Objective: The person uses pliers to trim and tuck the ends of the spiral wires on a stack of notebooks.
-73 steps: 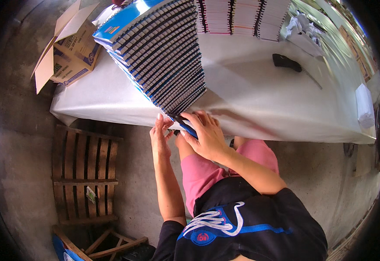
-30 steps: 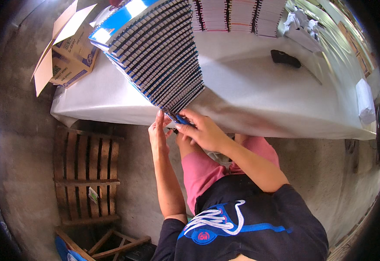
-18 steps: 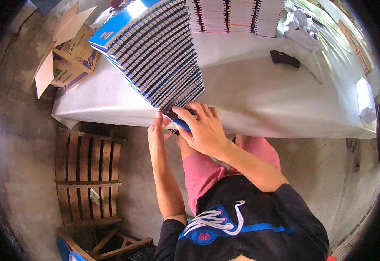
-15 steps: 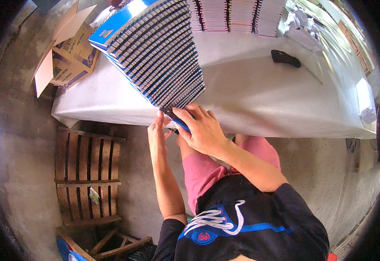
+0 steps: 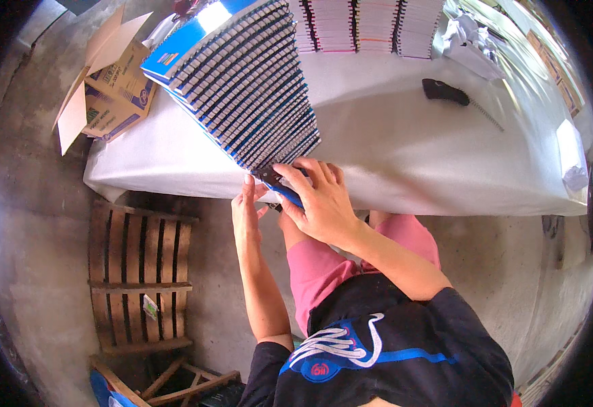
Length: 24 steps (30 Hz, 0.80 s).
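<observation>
A tall stack of blue-covered spiral notebooks (image 5: pixel 242 88) stands at the near edge of the table, its coil-bound edges facing me. My right hand (image 5: pixel 327 207) is wrapped round blue-handled pliers (image 5: pixel 288 191), whose dark head (image 5: pixel 267 176) meets the lowest corner of the stack. Just left of that head is my left hand (image 5: pixel 245 210), thumb pointing up at the notebook corner and fingers apart, some tucked under the pliers. Whether the left fingertips pinch a bit of coil is too small to tell.
Rows of bound notebooks (image 5: pixel 371 27) stand at the back of the white-covered table (image 5: pixel 391 156). A dark object (image 5: pixel 445 91) with a loose wire coil (image 5: pixel 487 115) lies to the right. An opened cardboard box (image 5: pixel 116 88) is at the left; a wooden pallet (image 5: pixel 140 285) stands below.
My right fingers have loosened and lifted a little on the pliers, and the handles look wider apart. The left hand has hardly moved; the whole view has shifted slightly.
</observation>
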Available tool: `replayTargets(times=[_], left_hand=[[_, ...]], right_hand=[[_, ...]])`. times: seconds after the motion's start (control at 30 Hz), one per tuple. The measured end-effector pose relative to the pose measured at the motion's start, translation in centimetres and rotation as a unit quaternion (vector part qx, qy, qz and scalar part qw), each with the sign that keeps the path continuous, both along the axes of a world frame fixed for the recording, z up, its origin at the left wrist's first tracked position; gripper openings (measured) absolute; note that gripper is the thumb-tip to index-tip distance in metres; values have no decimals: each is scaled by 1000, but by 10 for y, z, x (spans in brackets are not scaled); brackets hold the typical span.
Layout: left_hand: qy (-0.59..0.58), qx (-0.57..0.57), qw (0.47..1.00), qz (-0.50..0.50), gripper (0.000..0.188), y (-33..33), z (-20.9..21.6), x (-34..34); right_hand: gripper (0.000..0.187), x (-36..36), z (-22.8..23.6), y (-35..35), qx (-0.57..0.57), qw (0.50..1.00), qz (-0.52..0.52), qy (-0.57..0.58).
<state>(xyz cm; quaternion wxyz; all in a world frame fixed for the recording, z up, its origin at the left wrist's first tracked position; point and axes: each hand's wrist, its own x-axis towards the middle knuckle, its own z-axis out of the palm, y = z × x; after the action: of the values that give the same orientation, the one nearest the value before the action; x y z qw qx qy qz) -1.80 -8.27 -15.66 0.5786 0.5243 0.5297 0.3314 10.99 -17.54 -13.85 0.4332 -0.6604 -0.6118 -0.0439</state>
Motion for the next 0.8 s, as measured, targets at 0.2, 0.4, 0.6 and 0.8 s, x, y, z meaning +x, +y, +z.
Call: replayTargets(times=[0.2,0.4,0.6,0.8], left_hand=[[4,-15,1000,-8,77,5,-9,-5],[3,-27,999,-30,85,9,-12,-11],[-3,-19,1000,-23,86,4,-7,-9],[-11,-16,1000,-24,85,4,-8,-8]], right_hand=[[39,-1,-4,6,-72,977,111,168],[36,5,-1,7,-93,908,175,369],[48,-1,11,-3,18,1000,-4,20],[50,-9,20,1,-27,999,-15,-28]])
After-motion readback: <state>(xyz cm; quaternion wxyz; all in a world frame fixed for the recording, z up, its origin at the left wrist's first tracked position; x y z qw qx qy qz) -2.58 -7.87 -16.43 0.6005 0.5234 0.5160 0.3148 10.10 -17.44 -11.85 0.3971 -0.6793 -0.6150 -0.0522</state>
